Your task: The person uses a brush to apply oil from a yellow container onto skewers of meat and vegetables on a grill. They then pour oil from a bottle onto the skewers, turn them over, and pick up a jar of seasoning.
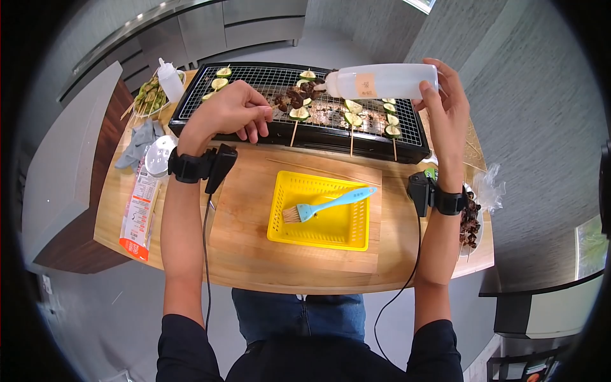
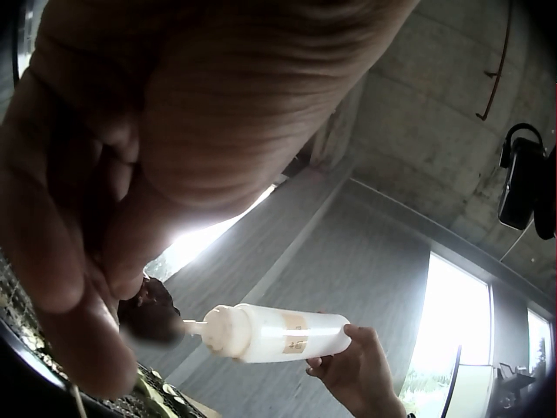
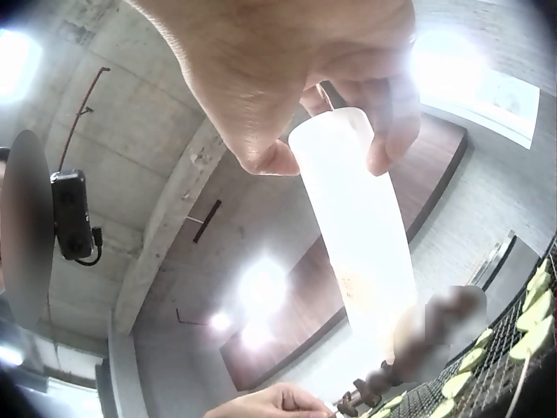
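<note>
My left hand [image 1: 232,109] pinches the stick end of a skewer of dark brown pieces [image 1: 296,97], raised over the grill [image 1: 254,134]. In my right hand [image 1: 444,105] is a white squeeze bottle [image 1: 394,81] with a small tan label, gripped near its base between thumb and fingers. It lies nearly level, its nozzle pointing left, right at the brown pieces. From the left wrist view, the bottle [image 2: 270,333] shows its nozzle close beside a dark piece [image 2: 150,312]. Skewers of green-rimmed zucchini slices [image 1: 353,116] rest on the wire grate below.
A yellow basket [image 1: 273,232] with a blue basting brush [image 1: 337,200] sits on the cutting board [image 1: 238,223]. At left are another squeeze bottle [image 1: 170,81], a plate of green skewers, a grey cloth [image 1: 138,143] and a packet [image 1: 140,213]. More dark skewers [image 1: 470,219] lie at right.
</note>
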`<act>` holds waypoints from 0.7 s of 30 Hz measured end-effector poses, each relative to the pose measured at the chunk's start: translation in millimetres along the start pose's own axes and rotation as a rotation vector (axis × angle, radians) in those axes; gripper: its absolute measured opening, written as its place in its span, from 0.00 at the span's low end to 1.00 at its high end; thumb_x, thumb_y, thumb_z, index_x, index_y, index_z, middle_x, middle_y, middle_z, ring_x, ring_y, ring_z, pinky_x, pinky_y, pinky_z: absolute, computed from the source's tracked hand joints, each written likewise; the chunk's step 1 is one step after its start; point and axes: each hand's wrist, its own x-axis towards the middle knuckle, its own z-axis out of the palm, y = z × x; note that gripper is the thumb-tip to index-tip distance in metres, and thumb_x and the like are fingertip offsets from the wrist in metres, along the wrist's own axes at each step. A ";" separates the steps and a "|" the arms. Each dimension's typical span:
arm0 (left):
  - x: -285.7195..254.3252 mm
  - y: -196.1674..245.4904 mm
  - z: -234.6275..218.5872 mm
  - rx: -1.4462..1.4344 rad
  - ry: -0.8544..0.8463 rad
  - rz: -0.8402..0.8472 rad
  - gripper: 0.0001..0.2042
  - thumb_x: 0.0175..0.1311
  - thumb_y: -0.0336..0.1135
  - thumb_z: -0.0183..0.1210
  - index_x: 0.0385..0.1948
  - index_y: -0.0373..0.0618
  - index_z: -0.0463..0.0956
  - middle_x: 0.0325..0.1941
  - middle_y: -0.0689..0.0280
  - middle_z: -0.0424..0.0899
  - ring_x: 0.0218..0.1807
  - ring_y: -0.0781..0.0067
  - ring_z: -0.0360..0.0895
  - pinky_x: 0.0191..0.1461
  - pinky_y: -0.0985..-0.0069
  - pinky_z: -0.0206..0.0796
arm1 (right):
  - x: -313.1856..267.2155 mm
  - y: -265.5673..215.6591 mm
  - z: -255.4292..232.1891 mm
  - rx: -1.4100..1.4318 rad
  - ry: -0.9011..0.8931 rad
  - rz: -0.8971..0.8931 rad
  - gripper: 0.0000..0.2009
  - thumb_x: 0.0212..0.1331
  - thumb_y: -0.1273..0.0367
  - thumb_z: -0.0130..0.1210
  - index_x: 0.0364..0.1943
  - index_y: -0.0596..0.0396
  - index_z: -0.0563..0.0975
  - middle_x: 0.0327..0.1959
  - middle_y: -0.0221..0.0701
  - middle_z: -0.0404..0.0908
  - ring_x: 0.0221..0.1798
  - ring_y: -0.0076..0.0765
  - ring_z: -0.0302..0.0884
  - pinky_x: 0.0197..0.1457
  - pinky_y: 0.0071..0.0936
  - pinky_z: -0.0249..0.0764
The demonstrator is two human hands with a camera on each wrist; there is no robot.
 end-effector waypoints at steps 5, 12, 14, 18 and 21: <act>1.9 -1.6 1.2 0.007 -0.021 -0.002 0.12 0.67 0.34 0.53 0.33 0.33 0.80 0.24 0.61 0.84 0.20 0.78 0.80 0.22 0.84 0.69 | -1.3 -3.3 5.5 0.025 -0.011 -0.010 0.20 0.63 0.69 0.56 0.58 0.58 0.71 0.49 0.38 0.77 0.43 0.27 0.79 0.45 0.23 0.78; 1.1 0.3 1.8 -0.003 -0.027 -0.002 0.12 0.66 0.34 0.54 0.32 0.33 0.80 0.24 0.61 0.84 0.20 0.78 0.80 0.21 0.83 0.69 | -1.9 -3.2 6.6 0.004 -0.043 -0.023 0.20 0.63 0.68 0.57 0.58 0.58 0.72 0.48 0.37 0.77 0.43 0.27 0.79 0.45 0.22 0.76; 1.2 0.1 1.9 -0.002 -0.021 -0.001 0.12 0.67 0.34 0.54 0.33 0.33 0.80 0.24 0.61 0.84 0.20 0.77 0.80 0.21 0.83 0.69 | -2.3 -4.4 5.8 -0.001 -0.037 -0.002 0.19 0.63 0.68 0.56 0.57 0.57 0.72 0.48 0.37 0.78 0.43 0.26 0.79 0.44 0.21 0.75; 1.4 -0.1 2.1 0.006 -0.019 0.001 0.12 0.67 0.34 0.53 0.32 0.33 0.80 0.24 0.60 0.84 0.20 0.77 0.80 0.21 0.83 0.69 | -1.2 -1.1 5.3 0.006 -0.036 -0.022 0.19 0.63 0.68 0.56 0.57 0.57 0.72 0.47 0.37 0.78 0.43 0.26 0.78 0.43 0.21 0.75; 1.8 -0.3 2.8 0.006 -0.013 0.001 0.12 0.67 0.34 0.53 0.32 0.32 0.80 0.24 0.60 0.84 0.20 0.77 0.80 0.21 0.83 0.69 | -1.8 -2.6 6.0 -0.014 -0.042 -0.027 0.19 0.62 0.68 0.56 0.57 0.57 0.72 0.47 0.38 0.78 0.43 0.26 0.78 0.44 0.22 0.75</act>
